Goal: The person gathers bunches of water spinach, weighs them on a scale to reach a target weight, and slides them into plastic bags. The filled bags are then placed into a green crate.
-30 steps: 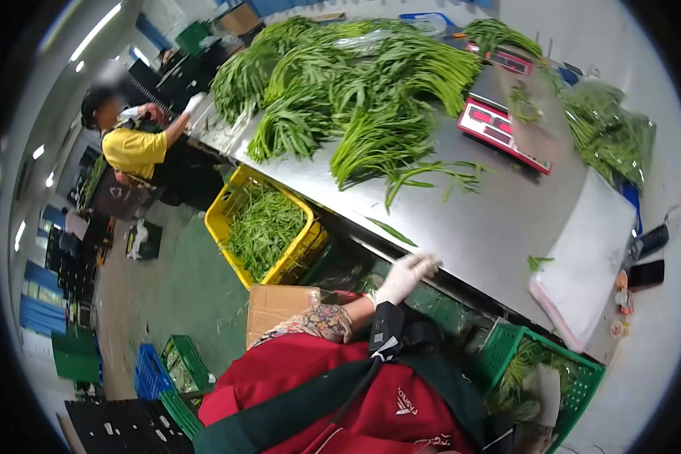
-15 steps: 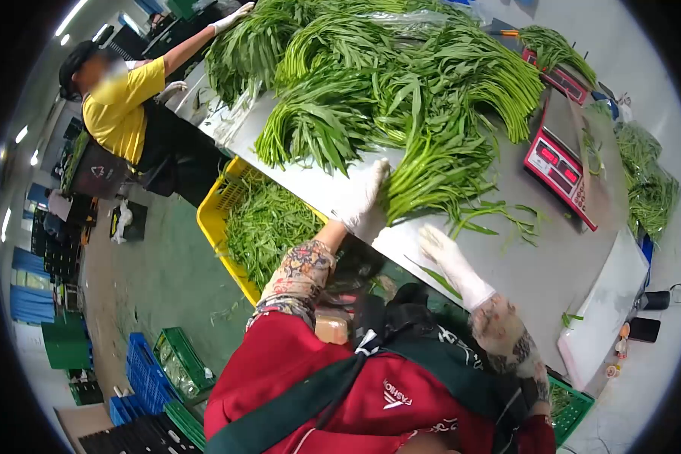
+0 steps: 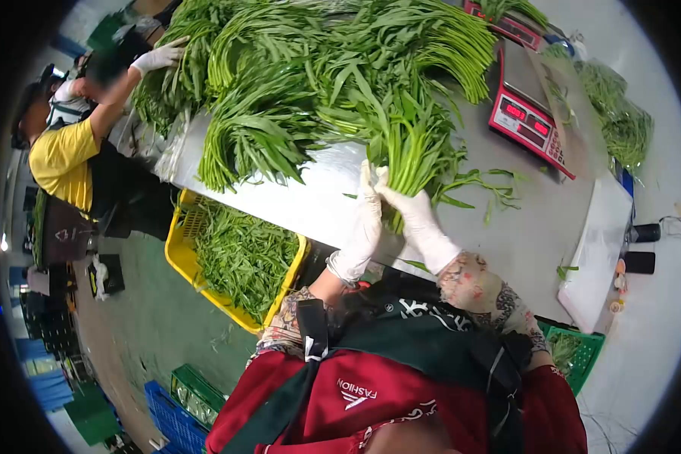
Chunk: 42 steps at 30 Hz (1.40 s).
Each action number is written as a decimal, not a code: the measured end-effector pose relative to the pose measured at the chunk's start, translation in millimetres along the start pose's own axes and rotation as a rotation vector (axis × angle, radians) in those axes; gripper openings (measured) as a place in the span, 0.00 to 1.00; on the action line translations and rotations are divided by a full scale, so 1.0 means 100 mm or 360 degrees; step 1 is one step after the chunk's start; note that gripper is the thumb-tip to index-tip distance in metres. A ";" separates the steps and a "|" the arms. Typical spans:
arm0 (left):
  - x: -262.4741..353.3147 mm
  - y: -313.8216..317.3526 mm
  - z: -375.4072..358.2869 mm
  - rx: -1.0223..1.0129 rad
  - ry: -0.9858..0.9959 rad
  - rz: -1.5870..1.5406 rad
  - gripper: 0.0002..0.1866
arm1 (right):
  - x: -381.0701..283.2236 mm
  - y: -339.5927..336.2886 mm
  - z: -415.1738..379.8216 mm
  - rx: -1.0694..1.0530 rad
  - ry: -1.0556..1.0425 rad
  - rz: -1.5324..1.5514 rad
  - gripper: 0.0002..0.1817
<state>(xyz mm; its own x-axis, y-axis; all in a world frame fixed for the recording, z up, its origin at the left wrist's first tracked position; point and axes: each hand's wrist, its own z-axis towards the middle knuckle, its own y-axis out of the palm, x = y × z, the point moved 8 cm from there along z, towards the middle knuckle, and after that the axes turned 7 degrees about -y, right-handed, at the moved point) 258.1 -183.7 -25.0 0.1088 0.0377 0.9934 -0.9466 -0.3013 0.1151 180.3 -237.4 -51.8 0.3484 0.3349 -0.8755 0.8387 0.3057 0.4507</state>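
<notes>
A loose bunch of water spinach [image 3: 412,147] lies on the metal table [image 3: 321,178], its cut stems toward me. My right hand [image 3: 418,223], in a white glove, closes around the lower stems. Along their left side stands my left hand [image 3: 362,227], also gloved, its fingers straight and close against the bunch; how firmly it presses cannot be seen. More bunches of water spinach [image 3: 261,129] are heaped just beyond and to the left. A few stray sprigs [image 3: 492,189] lie right of my hands.
A red digital scale [image 3: 526,125] stands to the right, with another scale [image 3: 511,26] behind it. Below the table's left edge is a yellow crate [image 3: 180,253] of loose leaves. A co-worker in a yellow shirt [image 3: 64,163] reaches onto the heap. Bagged greens [image 3: 613,113] lie far right.
My right hand has moved up and left from the table edge onto the stems. The bunch now points more directly toward me, and my view has shifted right.
</notes>
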 end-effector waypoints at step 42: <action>-0.56 1.05 -0.26 -0.0234 -0.0755 -0.0591 0.16 | -2.60 -0.99 -0.27 -0.0001 -0.0294 -0.0250 0.16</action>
<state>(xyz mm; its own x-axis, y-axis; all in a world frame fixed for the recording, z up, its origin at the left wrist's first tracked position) 144.4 -192.8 -69.0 0.5302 -0.3232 0.7838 -0.8478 -0.2139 0.4853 -4.3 -330.3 135.8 0.2842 0.1143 -0.9519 0.8885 0.3418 0.3063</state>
